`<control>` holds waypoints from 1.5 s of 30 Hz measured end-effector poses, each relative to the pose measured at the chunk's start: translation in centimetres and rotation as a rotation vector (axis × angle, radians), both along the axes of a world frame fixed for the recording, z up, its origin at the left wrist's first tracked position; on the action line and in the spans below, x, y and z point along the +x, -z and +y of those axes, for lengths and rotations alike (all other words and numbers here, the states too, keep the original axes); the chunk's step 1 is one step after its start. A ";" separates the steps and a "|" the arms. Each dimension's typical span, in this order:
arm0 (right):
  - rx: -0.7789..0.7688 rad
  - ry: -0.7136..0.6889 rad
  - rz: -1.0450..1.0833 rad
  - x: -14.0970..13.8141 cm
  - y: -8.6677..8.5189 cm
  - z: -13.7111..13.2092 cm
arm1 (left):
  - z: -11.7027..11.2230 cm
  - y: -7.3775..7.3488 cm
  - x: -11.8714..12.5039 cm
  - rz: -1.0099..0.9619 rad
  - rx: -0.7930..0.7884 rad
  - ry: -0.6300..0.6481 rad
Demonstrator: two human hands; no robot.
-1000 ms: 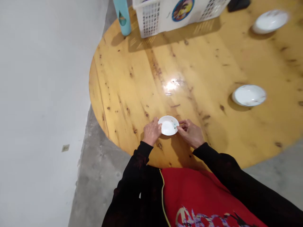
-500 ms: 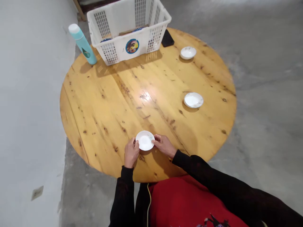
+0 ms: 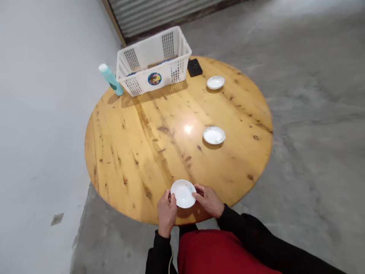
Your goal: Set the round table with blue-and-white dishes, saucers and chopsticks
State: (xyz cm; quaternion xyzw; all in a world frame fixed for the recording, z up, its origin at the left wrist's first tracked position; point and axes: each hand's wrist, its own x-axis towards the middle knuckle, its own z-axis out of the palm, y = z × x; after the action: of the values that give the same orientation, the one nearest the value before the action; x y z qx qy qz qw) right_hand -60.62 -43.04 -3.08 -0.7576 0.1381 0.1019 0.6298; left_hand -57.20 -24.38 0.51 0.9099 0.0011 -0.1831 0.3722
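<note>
Lying mouth-up, round small white dish [image 3: 183,193] between left hand [image 3: 166,210] and right hand [image 3: 210,199].

The light above me is soft and even, quite bright. It makes one white glare spot on the shiny table [image 3: 148,152], near the middle. The basket [image 3: 154,61] and the small plates [image 3: 214,135] throw short soft shadows. The far floor looks a little blurred, and straight lines bend near the edges.

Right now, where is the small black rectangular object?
In the head view, the small black rectangular object lies at the round wooden table's far edge, right of the white plastic basket.
</note>
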 end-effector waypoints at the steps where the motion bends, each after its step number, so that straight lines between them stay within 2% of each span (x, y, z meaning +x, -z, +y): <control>1: 0.011 -0.001 -0.003 -1.0 -0.2 -2.0 | -2.1 -0.1 -0.9 -0.008 0.000 -0.002; 7: 0.039 0.137 0.107 -8.6 -1.6 -15.3 | -16.1 -0.9 -7.0 0.007 -0.005 0.048; 10: 0.011 0.228 0.189 -12.2 -2.3 -20.7 | -21.7 -1.3 -9.5 0.034 -0.022 0.101; 14: 0.029 0.269 0.259 -14.5 -3.1 -24.8 | -25.9 -2.0 -11.1 0.075 -0.004 0.171; 19: 0.027 0.293 0.274 -14.0 -3.2 -27.1 | -28.4 -2.5 -10.3 0.008 0.062 0.196; 23: 0.010 0.291 0.252 -11.7 -2.7 -28.9 | -30.1 -2.2 -8.2 0.006 0.060 0.181; 26: 0.004 0.252 0.210 -8.8 -2.5 -30.2 | -31.1 -1.9 -6.1 0.003 0.041 0.121; 30: -0.038 0.167 0.135 -3.1 -2.4 -31.0 | -31.7 -1.9 -2.6 -0.008 -0.035 -0.068; 34: -0.215 0.003 0.024 3.4 -2.0 -30.9 | -31.4 -1.7 1.6 -0.009 -0.129 -0.285; 37: -0.327 -0.072 -0.038 7.8 -1.4 -30.5 | -31.0 -1.0 4.6 -0.045 -0.158 -0.375; 41: -0.433 -0.133 -0.115 12.0 -0.4 -29.5 | -30.5 0.2 7.6 -0.088 -0.098 -0.453; 45: -0.473 -0.172 -0.129 14.3 0.6 -28.6 | -30.3 0.5 9.1 -0.081 0.050 -0.464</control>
State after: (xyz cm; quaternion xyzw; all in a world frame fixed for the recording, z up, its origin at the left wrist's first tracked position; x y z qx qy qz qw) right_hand -46.36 -71.61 -3.68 -0.8978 0.0527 0.0715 0.4315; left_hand -48.08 -54.68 0.02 0.9008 0.1998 -0.0559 0.3815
